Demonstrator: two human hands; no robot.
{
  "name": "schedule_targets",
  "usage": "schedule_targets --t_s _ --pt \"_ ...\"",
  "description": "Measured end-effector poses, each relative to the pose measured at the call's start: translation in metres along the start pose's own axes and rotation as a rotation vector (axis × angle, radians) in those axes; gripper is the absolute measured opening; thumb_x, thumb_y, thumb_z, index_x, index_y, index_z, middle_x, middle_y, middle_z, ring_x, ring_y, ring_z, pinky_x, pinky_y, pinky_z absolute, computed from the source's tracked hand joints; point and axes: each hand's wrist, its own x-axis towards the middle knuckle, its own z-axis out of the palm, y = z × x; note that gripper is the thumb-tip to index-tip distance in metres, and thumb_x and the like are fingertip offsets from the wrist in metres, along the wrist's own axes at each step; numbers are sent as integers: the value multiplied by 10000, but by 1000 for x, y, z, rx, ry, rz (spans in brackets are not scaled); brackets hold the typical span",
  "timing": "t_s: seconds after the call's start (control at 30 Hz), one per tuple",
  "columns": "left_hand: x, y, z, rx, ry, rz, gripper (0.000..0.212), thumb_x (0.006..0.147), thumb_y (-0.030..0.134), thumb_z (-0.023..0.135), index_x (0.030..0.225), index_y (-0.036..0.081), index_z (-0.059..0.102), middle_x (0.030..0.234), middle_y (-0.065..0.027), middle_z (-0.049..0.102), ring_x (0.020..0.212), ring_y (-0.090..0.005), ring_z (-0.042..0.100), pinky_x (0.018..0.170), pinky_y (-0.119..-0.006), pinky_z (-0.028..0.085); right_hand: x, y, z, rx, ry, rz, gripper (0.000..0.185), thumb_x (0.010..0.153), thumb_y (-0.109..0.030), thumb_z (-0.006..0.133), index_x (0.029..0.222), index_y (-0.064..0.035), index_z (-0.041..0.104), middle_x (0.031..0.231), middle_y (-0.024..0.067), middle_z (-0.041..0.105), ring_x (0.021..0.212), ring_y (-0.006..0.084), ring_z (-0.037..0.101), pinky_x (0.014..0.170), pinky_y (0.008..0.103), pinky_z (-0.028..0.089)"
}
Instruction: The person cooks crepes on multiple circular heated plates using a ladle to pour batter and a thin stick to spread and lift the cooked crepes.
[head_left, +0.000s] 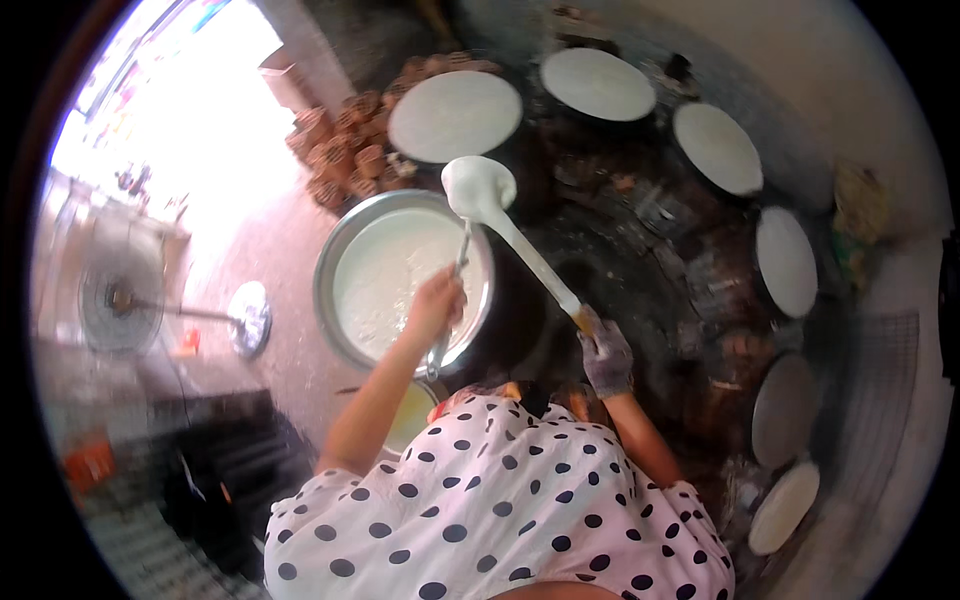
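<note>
My left hand (437, 301) grips the metal handle of a ladle-like utensil (463, 246) above a wide metal basin (324, 300). White liquid (397, 277) with some bubbles fills much of the basin. In a knitted grey glove, my right hand (606, 358) holds a long-handled dipper (525, 251) with a yellowish handle end. The dipper's rounded head (474, 184) is coated in white batter and hangs over the basin's far right rim. Its head meets or overlaps the upper end of the left-hand utensil; I cannot tell if they touch.
Several round white-topped pans (454, 116) curve around the dark stove area (637, 225). Perforated clay-coloured fuel cylinders (334, 154) are piled beyond the basin. A pedestal fan (124, 300) stands at left. Close to my body is a bowl of yellowish liquid (411, 421).
</note>
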Motion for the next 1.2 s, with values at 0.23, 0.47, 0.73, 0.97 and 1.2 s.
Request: schedule_targets --t_s 0.23,0.47,0.73,0.97,1.2 --pt "63 -54 219 -8 -440 -393 245 979 161 419 1189 58 493 614 21 417 414 -48 327 387 -192 275 -142 84 -80 -194 245 481 518 825 -166 642 1324 -170 502 954 214 586 820 399 585 728 448 492" --pt "43 -148 472 -217 -425 -1177 346 973 99 395 1308 73 474 601 31 414 411 -45 353 358 -206 265 -297 149 -137 -241 553 929 477 845 -116 607 1310 -87 502 1089 212 580 959 375 590 800 375 492" --pt "22 -248 659 651 -1316 -543 298 973 117 420 1246 65 528 626 46 381 478 -47 332 408 -205 281 -428 138 -223 -235 796 1327 402 957 -131 475 1336 0 448 1263 184 525 1086 318 561 929 413 451" --pt "1 -388 774 740 -1383 -709 274 954 139 443 1196 49 536 645 38 441 474 -65 382 425 -214 317 -411 214 -283 -250 490 1775 463 965 -242 480 1363 -13 423 1258 161 560 1092 274 565 885 356 468" --pt "26 -431 813 1101 -1596 -62 382 904 200 500 1271 96 523 645 -24 542 487 -161 505 442 -301 406 -378 264 -217 -191 1466 1391 403 939 -189 493 1328 -83 499 1230 125 584 1033 256 594 838 316 476"
